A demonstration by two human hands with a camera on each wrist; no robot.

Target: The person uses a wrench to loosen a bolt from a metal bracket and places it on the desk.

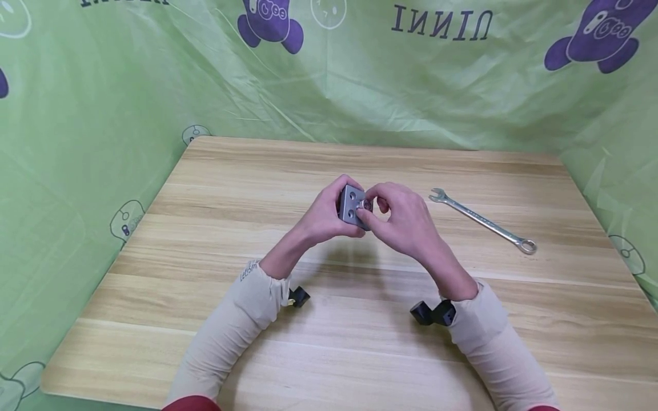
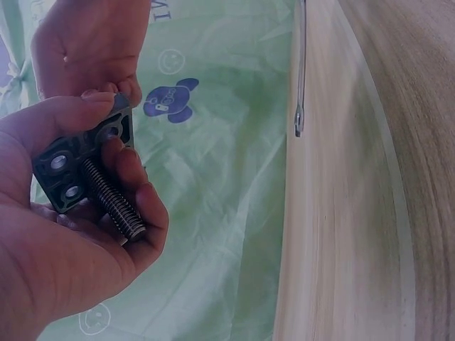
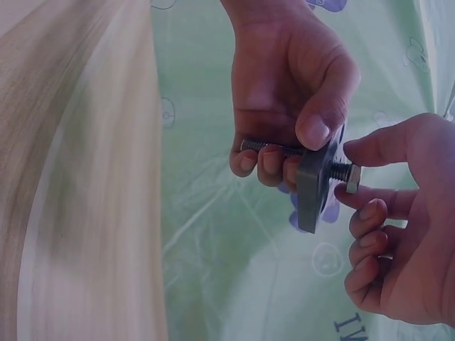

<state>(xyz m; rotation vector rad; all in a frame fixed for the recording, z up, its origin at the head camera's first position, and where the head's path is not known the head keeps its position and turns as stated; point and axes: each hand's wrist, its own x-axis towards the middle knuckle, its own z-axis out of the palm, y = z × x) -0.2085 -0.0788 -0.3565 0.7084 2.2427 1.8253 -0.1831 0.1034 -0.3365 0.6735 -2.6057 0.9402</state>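
My left hand (image 1: 326, 216) grips a small dark grey plate (image 1: 352, 204) with several round holes, raised over the table. A long threaded bolt (image 2: 114, 200) runs through the plate. Its shaft sticks out of the back, beside the left hand's curled fingers in the left wrist view. On the other face, a hex bolt head (image 3: 354, 179) stands off from the plate, with some thread showing between. The thumb and index finger of my right hand (image 1: 406, 220) pinch this head. The right hand's other fingers are curled, clear of the plate in the right wrist view.
To the right on the wood-grain table (image 1: 205, 285) lies a combination wrench (image 1: 483, 220), open end toward the back. Green printed cloth (image 1: 329, 85) hangs behind the table and along both sides. Black wrist cameras (image 1: 432, 314) jut inward from the sleeves.
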